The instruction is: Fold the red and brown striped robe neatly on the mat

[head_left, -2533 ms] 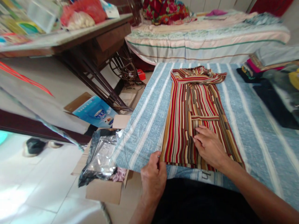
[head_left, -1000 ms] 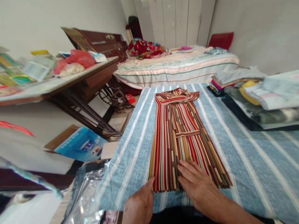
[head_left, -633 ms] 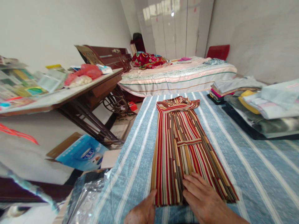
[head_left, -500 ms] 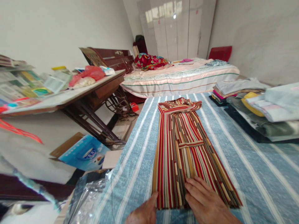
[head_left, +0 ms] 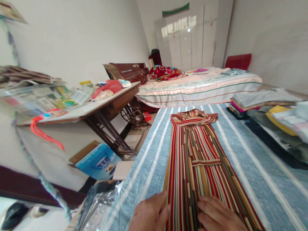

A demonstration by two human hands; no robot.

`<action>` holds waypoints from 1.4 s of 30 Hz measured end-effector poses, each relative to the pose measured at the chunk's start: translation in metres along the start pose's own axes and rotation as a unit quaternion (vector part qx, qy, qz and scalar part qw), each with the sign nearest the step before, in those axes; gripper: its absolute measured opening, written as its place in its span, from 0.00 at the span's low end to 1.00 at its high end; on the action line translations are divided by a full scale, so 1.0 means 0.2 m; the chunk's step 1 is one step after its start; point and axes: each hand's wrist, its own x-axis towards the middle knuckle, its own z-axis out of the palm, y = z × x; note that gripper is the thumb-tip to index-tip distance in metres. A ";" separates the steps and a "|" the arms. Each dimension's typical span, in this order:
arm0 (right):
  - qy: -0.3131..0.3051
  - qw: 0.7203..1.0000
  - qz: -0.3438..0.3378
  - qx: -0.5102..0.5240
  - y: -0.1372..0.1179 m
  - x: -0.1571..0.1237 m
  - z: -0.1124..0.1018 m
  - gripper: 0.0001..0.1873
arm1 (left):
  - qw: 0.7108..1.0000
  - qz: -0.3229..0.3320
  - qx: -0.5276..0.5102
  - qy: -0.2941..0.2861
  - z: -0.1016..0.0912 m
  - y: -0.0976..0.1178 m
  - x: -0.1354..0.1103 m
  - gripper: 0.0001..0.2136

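A long striped dress (head_left: 176, 154) in red, tan, black and cream lies on the blue bed sheet, its collar end away from me. Its sleeves are folded across the top, and a belt strip crosses its middle. My left hand (head_left: 150, 213) is at the dress's near left edge, with thumb and forefinger closed on the cloth; its other fingers are hidden. My right hand (head_left: 218, 215) rests on the lower part of the dress, fingers stretched out over the fabric. The near hem is out of view.
Folded clothes (head_left: 262, 98) are stacked on the right of the blue striped sheet (head_left: 149, 160). At left stand a cluttered sewing-machine table (head_left: 84, 110) and a blue box (head_left: 98, 162). Plastic wrapping (head_left: 98, 205) lies beside the bed. Another bed (head_left: 199, 93) is behind.
The view has shifted, so the dress sits lower and further right and its hem has left the frame. My left forefinger now shows beside the thumb. My right hand stays on the dress.
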 end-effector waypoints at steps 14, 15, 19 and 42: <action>-0.122 0.992 -0.004 0.035 0.51 0.44 0.05 0.13 | 0.976 -0.001 0.114 0.184 0.23 0.10 1.31 0.19; -0.137 0.990 0.010 0.025 0.59 0.47 0.06 0.12 | 0.978 -0.008 0.110 0.175 0.25 0.07 1.36 0.19; -0.193 0.980 0.045 -0.017 0.94 0.65 0.15 0.14 | 0.992 -0.038 0.078 0.092 0.34 -0.02 1.47 0.25; -0.366 0.820 0.439 -0.011 1.66 1.58 1.17 0.12 | 0.997 -0.063 -0.006 0.036 0.46 -0.05 1.49 0.29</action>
